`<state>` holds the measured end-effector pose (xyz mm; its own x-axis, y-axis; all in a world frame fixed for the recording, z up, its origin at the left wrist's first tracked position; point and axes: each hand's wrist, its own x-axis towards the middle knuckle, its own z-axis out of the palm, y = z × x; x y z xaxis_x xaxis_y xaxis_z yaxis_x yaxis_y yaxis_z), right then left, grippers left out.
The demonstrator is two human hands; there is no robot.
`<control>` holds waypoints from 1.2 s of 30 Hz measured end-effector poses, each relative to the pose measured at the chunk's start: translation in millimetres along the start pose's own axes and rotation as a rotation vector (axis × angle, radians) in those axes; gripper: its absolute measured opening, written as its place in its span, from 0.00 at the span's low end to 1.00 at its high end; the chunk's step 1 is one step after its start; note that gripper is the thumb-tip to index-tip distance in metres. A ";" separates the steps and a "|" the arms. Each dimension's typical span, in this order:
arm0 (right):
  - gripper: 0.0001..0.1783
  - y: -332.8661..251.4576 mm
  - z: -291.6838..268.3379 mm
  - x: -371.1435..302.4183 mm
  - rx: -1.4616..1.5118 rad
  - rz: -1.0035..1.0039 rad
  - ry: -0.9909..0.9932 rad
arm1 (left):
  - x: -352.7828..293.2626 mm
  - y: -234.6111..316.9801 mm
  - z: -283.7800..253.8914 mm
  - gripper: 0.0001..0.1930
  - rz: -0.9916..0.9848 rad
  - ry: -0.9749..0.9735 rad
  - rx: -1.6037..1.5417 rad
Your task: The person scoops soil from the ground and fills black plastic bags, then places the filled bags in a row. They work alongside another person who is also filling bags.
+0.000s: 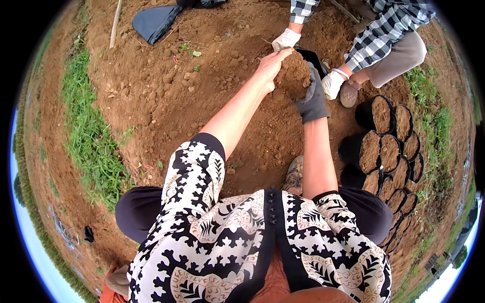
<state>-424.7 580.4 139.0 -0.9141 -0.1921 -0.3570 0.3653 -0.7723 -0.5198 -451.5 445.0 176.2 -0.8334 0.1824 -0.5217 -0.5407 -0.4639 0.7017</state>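
Observation:
A mound of brown soil [294, 73] is cupped between my two hands, far ahead of me. My bare left hand [272, 66] curves along its left side. On its right side is my right hand [313, 97], in a dark grey glove, its fingers partly hidden. Just beyond, a black plastic grow bag [309, 54] shows partly behind the soil. A co-worker in white gloves has one hand [286, 39] at the bag's left and the other hand [332, 84] near its right side.
Several black bags filled with soil [390, 151] stand in rows at the right. Loose soil [172, 96] spreads ahead, with a folded black plastic sheet [155, 24] at the far left. Grass [86, 126] grows at the left. The co-worker's shoe [349, 94] is close to the bag.

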 end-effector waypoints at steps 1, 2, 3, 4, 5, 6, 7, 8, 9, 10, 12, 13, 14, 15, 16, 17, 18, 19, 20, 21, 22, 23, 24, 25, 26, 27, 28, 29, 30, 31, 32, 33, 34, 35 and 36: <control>0.22 -7.5 -11.3 8.6 -0.019 -0.041 -0.020 | 20.1 -1.6 8.9 0.26 -0.042 0.020 0.064; 0.22 -11.9 -23.1 15.9 -0.033 -0.082 -0.035 | 39.4 -6.6 13.3 0.28 -0.089 0.041 0.133; 0.22 -16.1 -23.6 13.9 -0.034 -0.085 0.018 | 27.5 1.7 26.2 0.35 -0.128 -0.079 0.187; 0.22 -20.7 -24.1 11.6 -0.035 -0.087 0.070 | 28.7 5.4 38.2 0.37 -0.181 -0.024 0.277; 0.22 -21.4 -21.7 9.0 -0.036 -0.080 0.115 | 27.4 7.7 46.8 0.38 -0.230 0.042 0.364; 0.22 -21.4 -20.4 7.9 -0.030 -0.074 0.134 | 27.4 7.2 50.1 0.40 -0.278 0.108 0.451; 0.22 -21.0 -18.1 6.5 -0.023 -0.068 0.151 | 41.1 0.8 37.5 0.40 -0.284 -0.038 0.434; 0.23 -23.5 -22.7 7.1 -0.022 -0.071 0.173 | 44.2 -3.3 39.5 0.40 -0.279 -0.051 0.458; 0.25 -22.9 -30.9 11.4 -0.058 -0.098 0.192 | 47.5 -7.5 42.5 0.39 -0.273 -0.063 0.482; 0.27 -20.6 -37.4 16.7 -0.095 -0.125 0.211 | 50.3 -12.1 45.4 0.39 -0.266 -0.075 0.505; 0.29 -21.8 -40.3 19.1 -0.174 -0.183 0.290 | 54.8 -19.5 51.8 0.37 -0.240 -0.064 0.484; 0.29 -21.8 -41.5 19.8 -0.217 -0.215 0.351 | 56.6 -22.6 53.8 0.37 -0.232 -0.052 0.461; 0.29 -20.9 -39.4 18.5 -0.260 -0.245 0.411 | 57.0 -25.3 54.8 0.37 -0.224 -0.036 0.437; 0.27 -21.4 -36.3 15.4 -0.235 -0.307 0.401 | 63.4 -29.0 51.3 0.37 -0.189 -0.012 0.370; 0.26 -22.9 -35.3 15.1 -0.170 -0.319 0.332 | 65.4 -32.0 47.6 0.37 -0.161 0.003 0.308; 0.24 -32.4 -43.9 18.1 -0.106 -0.349 0.273 | 66.1 -32.1 52.2 0.37 -0.135 -0.003 0.253; 0.23 -29.6 -25.9 12.5 -0.035 -0.346 0.203 | 60.4 -29.3 43.6 0.37 -0.110 0.026 0.193; 0.21 -24.1 -8.4 4.5 -0.059 -0.400 0.436 | 54.3 -25.1 31.3 0.38 -0.114 0.026 0.084; 0.21 -28.5 -9.8 3.5 -0.051 -0.437 0.355 | 40.8 -17.7 36.2 0.36 -0.108 0.099 0.012; 0.21 -30.7 -12.9 3.5 -0.036 -0.459 0.273 | 25.2 -15.1 25.4 0.34 -0.052 -0.013 -0.059; 0.22 -29.5 -15.2 4.7 -0.022 -0.477 0.189 | 10.8 -10.4 8.6 0.33 0.005 -0.123 -0.132; 0.23 -22.7 -6.6 1.5 -0.038 -0.491 0.116 | -2.0 -10.1 -16.0 0.31 0.063 -0.044 -0.078; 0.23 -17.6 4.5 -4.1 -0.052 -0.391 0.072 | -15.2 -15.1 -43.8 0.29 0.111 0.042 -0.017; 0.25 -7.5 3.8 -3.2 -0.180 -0.297 0.023 | -29.3 -22.9 -72.1 0.29 0.124 0.261 0.087; 0.28 4.7 4.1 2.6 -0.297 -0.200 -0.038 | -44.9 -32.1 -105.5 0.29 0.137 0.483 0.201; 0.29 26.2 8.3 8.2 -0.445 -0.116 -0.001 | -61.4 -55.2 -159.4 0.29 0.173 0.704 0.380; 0.30 48.2 12.4 16.7 -0.597 -0.045 0.028 | -75.8 -72.4 -207.0 0.29 0.212 0.912 0.562; 0.32 59.3 5.5 25.9 -0.764 0.002 0.085 | -96.5 -84.9 -218.7 0.30 0.066 1.076 0.628; 0.33 68.0 0.6 37.4 -0.952 -0.049 0.066 | -115.5 -100.7 -237.0 0.33 -0.112 1.188 0.591; 0.33 72.7 -9.6 50.2 -1.145 -0.103 0.049 | -128.3 -114.6 -240.5 0.34 -0.254 1.240 0.414; 0.35 86.7 -9.9 55.2 -1.327 -0.143 0.009 | -144.0 -142.5 -265.7 0.35 -0.386 1.276 0.168; 0.39 91.3 -1.5 55.3 -1.493 -0.095 -0.001 | -151.1 -155.8 -257.6 0.35 -0.431 1.283 0.054; 0.40 100.8 -3.2 63.1 -1.600 -0.126 -0.039 | -152.6 -169.4 -252.1 0.34 -0.462 1.225 0.248; 0.41 104.7 -14.2 80.4 -1.717 -0.164 -0.053 | -141.3 -163.7 -229.9 0.34 -0.519 1.127 0.182; 0.42 112.9 -23.7 89.0 -1.827 -0.190 -0.084 | -136.1 -151.6 -207.0 0.33 -0.536 1.069 -0.038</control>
<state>-460.7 490.4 30.2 -0.9455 -0.2613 -0.1942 -0.0716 0.7488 -0.6589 -232.5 311.1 40.3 0.0237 -0.4444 -0.8955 -0.7718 -0.5775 0.2661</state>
